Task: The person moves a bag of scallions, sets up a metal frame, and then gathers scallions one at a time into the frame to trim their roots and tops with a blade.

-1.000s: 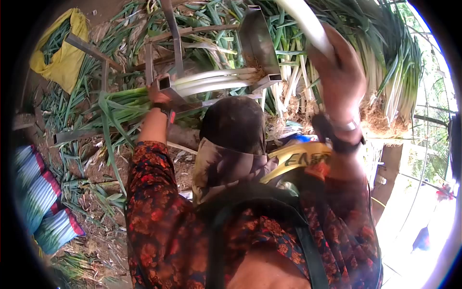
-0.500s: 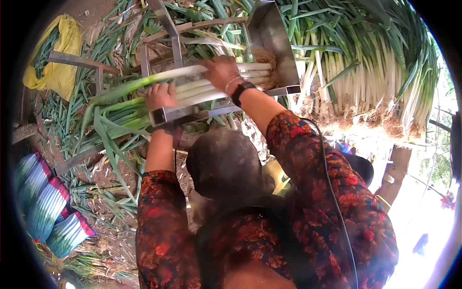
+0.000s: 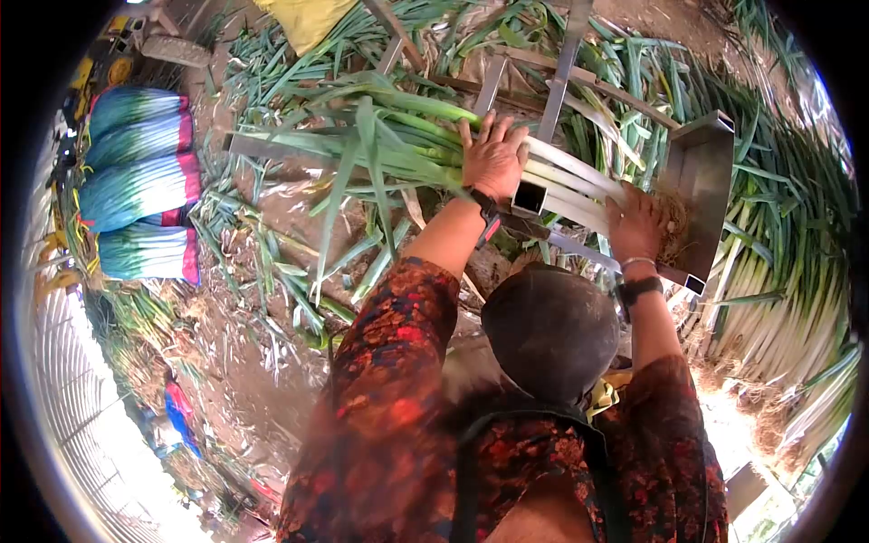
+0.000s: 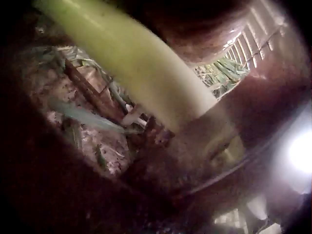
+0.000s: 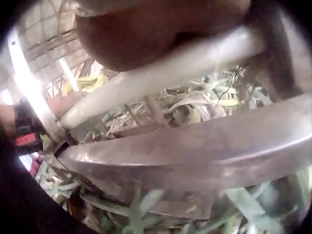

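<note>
A bundle of leeks (image 3: 566, 184) lies across a metal frame (image 3: 584, 249), roots against an upright metal plate (image 3: 711, 181) and green leaves spread to the left. My left hand (image 3: 493, 161) rests on the bundle with fingers spread, where green turns to white. Near the roots, my right hand (image 3: 635, 226) lies on the white stalks, its fingers extended. In the left wrist view one pale green stalk (image 4: 141, 63) shows close up. The right wrist view has a white stalk (image 5: 141, 80) beneath the hand, above a metal bar (image 5: 195, 146).
Many loose leeks (image 3: 778, 308) lie at the right with roots toward me. Bundled leeks in blue and red wrapping (image 3: 140, 190) sit at the left. A yellow sack (image 3: 308, 20) is at the top. Cut leaves litter the ground. A dark-capped head (image 3: 550, 330) is below the frame.
My right hand came from the upper right with a leek, laid it on the bundle, and has moved toward the roots. My left hand now lies on top of the bundle. The head view has shifted left.
</note>
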Available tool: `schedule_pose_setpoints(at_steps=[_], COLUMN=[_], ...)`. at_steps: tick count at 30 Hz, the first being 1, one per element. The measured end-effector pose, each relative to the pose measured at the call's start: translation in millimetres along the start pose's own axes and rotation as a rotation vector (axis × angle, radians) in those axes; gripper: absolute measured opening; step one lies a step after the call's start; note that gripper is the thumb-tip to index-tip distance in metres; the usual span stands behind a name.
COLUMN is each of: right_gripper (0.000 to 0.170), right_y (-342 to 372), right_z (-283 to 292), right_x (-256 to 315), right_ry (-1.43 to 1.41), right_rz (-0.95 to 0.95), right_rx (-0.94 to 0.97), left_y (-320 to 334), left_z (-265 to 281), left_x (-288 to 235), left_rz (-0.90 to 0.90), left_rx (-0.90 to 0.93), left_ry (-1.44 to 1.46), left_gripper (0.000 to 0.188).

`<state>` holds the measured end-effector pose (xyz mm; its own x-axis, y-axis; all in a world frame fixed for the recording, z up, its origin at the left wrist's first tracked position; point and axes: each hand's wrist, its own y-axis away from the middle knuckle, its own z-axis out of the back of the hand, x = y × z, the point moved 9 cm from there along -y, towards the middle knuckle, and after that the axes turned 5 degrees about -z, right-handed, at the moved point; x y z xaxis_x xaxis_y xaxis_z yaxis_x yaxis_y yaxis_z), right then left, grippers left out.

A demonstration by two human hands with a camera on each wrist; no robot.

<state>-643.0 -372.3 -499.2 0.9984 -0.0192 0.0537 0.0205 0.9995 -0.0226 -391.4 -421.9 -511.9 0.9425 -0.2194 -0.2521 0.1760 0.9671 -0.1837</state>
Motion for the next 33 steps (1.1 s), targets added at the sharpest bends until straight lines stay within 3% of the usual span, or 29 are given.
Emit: schedule_pose_setpoints(at_steps=[5, 7, 9, 10, 13, 15, 17, 20, 23, 24, 27, 28, 31, 33], right_gripper=[0.049, 0.048, 0.049, 0.049, 0.05, 0.05, 0.05, 0.05, 0.051, 0.051, 0.051, 0.05, 0.05, 0.051], right_y=[-2, -1, -1, -1, 1, -1, -1, -1, -2, -3, -2, -2, -1, -3], right_z=[-8, -6, -8, -7, -3, -3, -6, -11, -8, -8, -9, -8, -9, -8], right_x=[-4, -2, -2, -2, 3, 4, 1, -1, 0, -1, -1, 0, 2, -1], right_ry=[-0.006, -0.013, -0.005, -0.014, -0.009, -0.015, -0.033, -0.028, -0.038, -0.043, -0.054, -0.052, -0.037, -0.022], right_rz=[-0.009, 0.016, 0.021, 0.027, 0.0, -0.006, 0.017, 0.023, 0.01, 0.007, 0.002, 0.004, 0.019, 0.015], right_rx=[0.0, -0.024, -0.034, -0.039, 0.006, 0.023, 0.026, -0.01, 0.026, 0.027, 0.024, 0.015, -0.003, -0.015], left_y=[0, 20, 35, 37, 34, 9, -16, -47, -67, -72, -69, -64, -33, -11], left_z=[10, 49, 69, 81, 98, 103, 113, 110, 107, 107, 106, 103, 71, 66], left_x=[14, 25, 79, 116, 219, 253, 259, 250, 234, 230, 235, 242, 310, 323], left_rz=[-0.159, -0.206, -0.105, 0.163, 0.351, 0.401, 0.417, 0.359, 0.229, 0.151, 0.013, 0.049, 0.544, 0.709], left_rx=[-0.176, -0.242, -0.224, -0.096, -0.151, -0.17, -0.217, -0.035, 0.027, -0.026, -0.126, -0.116, 0.09, 0.135], left_ry=[0.196, 0.153, -0.056, -0.035, -0.12, -0.157, -0.315, -0.429, -0.467, -0.487, -0.374, -0.366, -0.209, -0.157], left_gripper=[0.043, 0.047, 0.043, 0.043, 0.045, 0.046, 0.044, 0.039, 0.03, 0.023, 0.026, 0.028, 0.032, 0.033])
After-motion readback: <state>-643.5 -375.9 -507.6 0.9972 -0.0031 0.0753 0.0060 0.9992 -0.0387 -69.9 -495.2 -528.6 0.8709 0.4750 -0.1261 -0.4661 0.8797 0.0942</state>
